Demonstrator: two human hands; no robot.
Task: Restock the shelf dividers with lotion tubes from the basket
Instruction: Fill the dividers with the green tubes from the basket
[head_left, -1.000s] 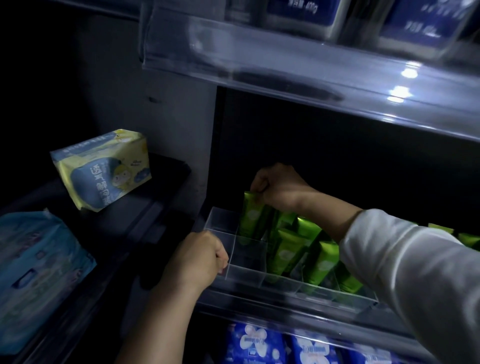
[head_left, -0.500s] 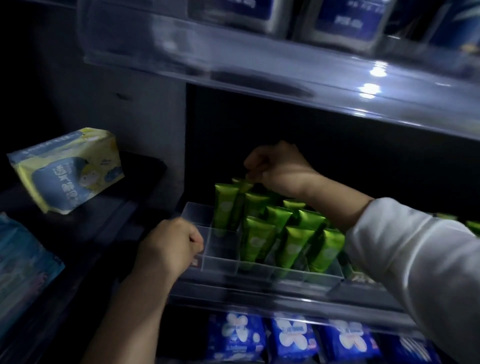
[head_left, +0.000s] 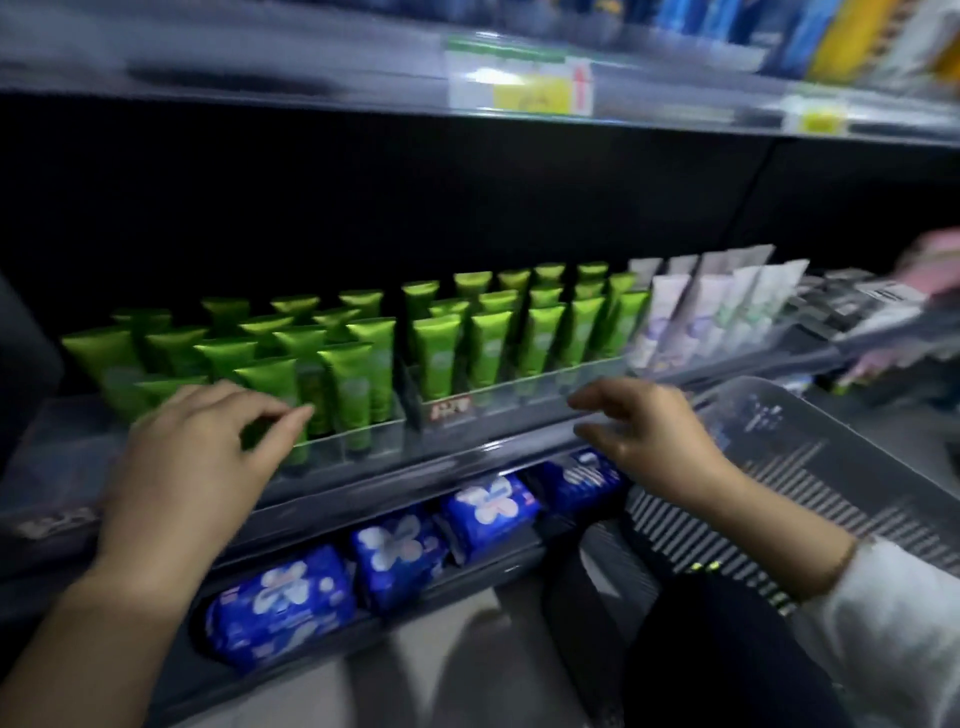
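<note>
Green lotion tubes (head_left: 358, 364) stand upright in rows inside clear shelf dividers (head_left: 519, 387) on the middle shelf. My left hand (head_left: 192, 457) hovers at the front of the left divider, fingers loosely curled, holding nothing. My right hand (head_left: 644, 436) floats in front of the shelf edge, fingers apart and empty. The grey slatted basket (head_left: 810, 478) sits at the lower right, just behind my right wrist; I cannot see any tubes inside it. The frame is motion-blurred.
White and lilac tubes (head_left: 711, 306) stand to the right of the green ones. Blue packs (head_left: 415, 551) fill the shelf below. A clear-fronted upper shelf with yellow price tags (head_left: 524, 93) overhangs. Another person's hand (head_left: 935, 260) shows at far right.
The view swung right, revealing more tube rows and the basket. My right hand left the tube tops and drew back to the shelf front. My left hand opened from a fist.
</note>
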